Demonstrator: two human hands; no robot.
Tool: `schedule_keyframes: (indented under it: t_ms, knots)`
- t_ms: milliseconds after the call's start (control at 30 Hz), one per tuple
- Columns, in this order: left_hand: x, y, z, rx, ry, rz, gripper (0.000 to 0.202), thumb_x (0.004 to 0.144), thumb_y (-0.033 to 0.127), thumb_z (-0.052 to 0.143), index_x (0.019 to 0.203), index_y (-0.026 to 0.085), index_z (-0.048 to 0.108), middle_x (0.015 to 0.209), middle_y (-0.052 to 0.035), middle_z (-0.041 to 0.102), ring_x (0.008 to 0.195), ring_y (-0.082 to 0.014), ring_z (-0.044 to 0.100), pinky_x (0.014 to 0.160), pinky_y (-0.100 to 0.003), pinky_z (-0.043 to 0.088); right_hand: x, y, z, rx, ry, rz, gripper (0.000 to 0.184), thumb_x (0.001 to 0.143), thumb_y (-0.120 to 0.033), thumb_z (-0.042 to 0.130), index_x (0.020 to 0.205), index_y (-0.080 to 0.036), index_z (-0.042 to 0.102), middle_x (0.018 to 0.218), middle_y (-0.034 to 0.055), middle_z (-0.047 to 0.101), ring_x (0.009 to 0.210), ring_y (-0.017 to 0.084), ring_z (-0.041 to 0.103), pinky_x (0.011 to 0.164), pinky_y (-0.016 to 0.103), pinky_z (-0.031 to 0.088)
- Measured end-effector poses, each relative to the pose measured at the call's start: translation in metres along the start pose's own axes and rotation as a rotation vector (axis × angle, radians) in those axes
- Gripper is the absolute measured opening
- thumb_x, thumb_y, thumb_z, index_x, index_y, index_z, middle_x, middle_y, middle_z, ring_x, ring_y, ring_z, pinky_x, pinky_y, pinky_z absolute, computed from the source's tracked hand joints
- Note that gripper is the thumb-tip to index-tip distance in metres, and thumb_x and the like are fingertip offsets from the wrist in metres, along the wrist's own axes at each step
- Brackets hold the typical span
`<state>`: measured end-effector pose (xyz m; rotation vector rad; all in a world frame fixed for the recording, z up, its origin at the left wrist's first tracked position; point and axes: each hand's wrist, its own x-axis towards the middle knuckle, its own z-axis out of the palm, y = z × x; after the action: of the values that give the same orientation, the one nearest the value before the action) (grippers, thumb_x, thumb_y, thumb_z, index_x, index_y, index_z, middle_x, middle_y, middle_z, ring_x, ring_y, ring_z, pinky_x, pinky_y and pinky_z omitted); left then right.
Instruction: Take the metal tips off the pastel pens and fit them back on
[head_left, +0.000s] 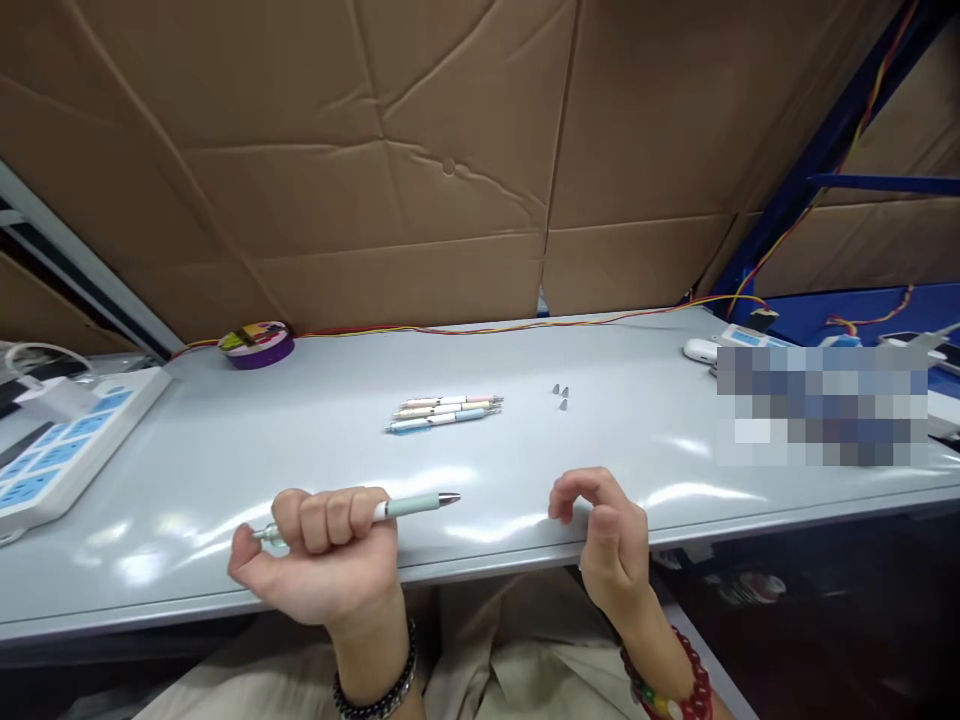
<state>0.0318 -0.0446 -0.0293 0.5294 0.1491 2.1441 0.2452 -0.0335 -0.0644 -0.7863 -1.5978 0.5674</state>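
A green and white retractable pen (412, 505) lies across my left hand (330, 550), whose fingers are wrapped round it. Its metal tip points right, and my thumb is at the clear push-button end. My right hand (604, 535) hovers over the table's front edge, fingers curled and apart from the thumb, with nothing visible in it. Farther back, three similar pens lie side by side: one pink and white (450, 402), one cream and white (442, 410), one blue and white (439, 421). To their right sit several small grey cone-shaped pieces (563, 404).
A purple roll of tape (256, 346) lies at the back left. White power strips with blue sockets stand at left (67, 450) and back right (750, 337). Red and yellow wires (450, 330) run along the table's back edge, before a cardboard wall (450, 200). A pixelated patch covers the right side.
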Motion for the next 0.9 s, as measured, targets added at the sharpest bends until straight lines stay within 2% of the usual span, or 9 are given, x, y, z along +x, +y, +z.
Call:
schedule_keyframes:
  t_ms: [200,433,533,633,700,800,867,900]
  knots:
    - [-0.003,-0.005,0.008,-0.005,0.117,0.017,0.037,0.077,0.028,0.039,0.053,0.017,0.012,0.044,0.0063,0.001,0.038,-0.0087,-0.002,0.035,-0.023,0.018,0.004,-0.002,0.002,-0.094,-0.082,-0.027,0.029,0.097,-0.035,0.028,0.092,-0.02,0.052,0.066,-0.0007,0.052,0.057,0.012,0.049,0.052,0.024,0.041]
    - [-0.004,-0.004,0.011,-0.093,0.129,-0.043,0.035,0.074,0.032,0.035,0.051,0.017,0.013,0.042,0.0061,0.001,0.037,-0.0089,-0.001,0.035,-0.024,0.019,0.008,-0.004,0.004,-0.2,-0.145,-0.024,0.022,0.096,-0.028,0.033,0.093,-0.02,0.053,0.064,-0.0015,0.053,0.055,0.011,0.05,0.052,0.022,0.041]
    - [-0.005,-0.005,0.015,-0.12,0.132,-0.105,0.037,0.074,0.033,0.037,0.05,0.018,0.014,0.04,0.0065,0.003,0.036,-0.0085,0.001,0.034,-0.024,0.019,0.011,-0.007,0.004,-0.199,-0.229,-0.075,0.019,0.094,-0.025,0.04,0.108,-0.02,0.051,0.08,0.0025,0.063,0.067,0.013,0.058,0.06,0.024,0.047]
    - [-0.01,-0.013,0.023,-0.111,0.139,-0.236,0.043,0.076,0.042,0.041,0.05,0.019,0.016,0.039,0.0072,0.006,0.035,-0.0079,0.006,0.034,-0.023,0.021,0.014,-0.009,0.007,-0.21,-0.332,-0.227,0.034,0.089,-0.026,0.053,0.122,-0.02,0.046,0.102,0.0074,0.066,0.085,0.018,0.061,0.072,0.03,0.051]
    - [-0.017,-0.022,0.03,-0.096,0.13,-0.308,0.046,0.076,0.048,0.044,0.05,0.019,0.018,0.039,0.0076,0.008,0.036,-0.0079,0.011,0.035,-0.023,0.027,0.015,-0.01,0.009,-0.186,-0.312,-0.293,0.033,0.086,-0.021,0.058,0.118,-0.022,0.049,0.097,0.0058,0.068,0.083,0.017,0.063,0.07,0.029,0.052]
    - [-0.027,-0.035,0.04,-0.091,0.099,-0.33,0.046,0.076,0.052,0.045,0.05,0.019,0.026,0.041,0.0075,0.015,0.038,-0.008,0.019,0.039,-0.023,0.036,0.014,-0.009,0.008,-0.086,-0.187,-0.311,0.026,0.085,-0.009,0.056,0.106,-0.024,0.056,0.086,0.0028,0.07,0.074,0.014,0.065,0.063,0.024,0.054]
    - [-0.031,-0.042,0.044,-0.036,0.111,-0.345,0.038,0.077,0.051,0.045,0.057,0.019,0.04,0.046,0.0056,0.032,0.043,-0.0093,0.036,0.047,-0.025,0.044,0.014,-0.006,0.002,-0.069,-0.102,-0.316,0.026,0.083,-0.005,0.057,0.101,-0.024,0.058,0.083,0.0024,0.07,0.075,0.014,0.067,0.063,0.024,0.056]
    - [-0.03,-0.043,0.044,0.017,0.143,-0.327,0.033,0.079,0.049,0.044,0.065,0.019,0.048,0.054,0.0035,0.044,0.052,-0.0111,0.046,0.054,-0.026,0.048,0.014,-0.004,-0.003,-0.088,-0.054,-0.311,0.025,0.082,-0.005,0.058,0.1,-0.023,0.059,0.083,0.0023,0.07,0.076,0.015,0.067,0.064,0.025,0.056]
